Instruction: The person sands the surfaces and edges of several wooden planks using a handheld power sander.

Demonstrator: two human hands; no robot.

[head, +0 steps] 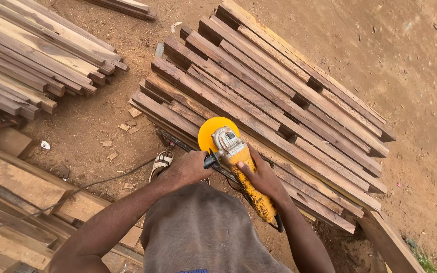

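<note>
I hold a yellow angle grinder (238,164) with a round yellow sanding disc (213,130) over a stack of reddish-brown wooden planks (279,101). My left hand (190,167) grips the black side handle on the grinder's left. Wrapped around the yellow body, my right hand (264,178) sits just behind the metal gear head. The disc rests at the near left end of the plank stack. A black power cord (92,184) trails left over the ground.
Another pile of planks (36,50) lies at the upper left. Rough boards (21,192) lie at the lower left. My sandalled foot (161,163) stands on sandy ground with wood scraps (127,124). Bare dirt (410,76) spreads to the right.
</note>
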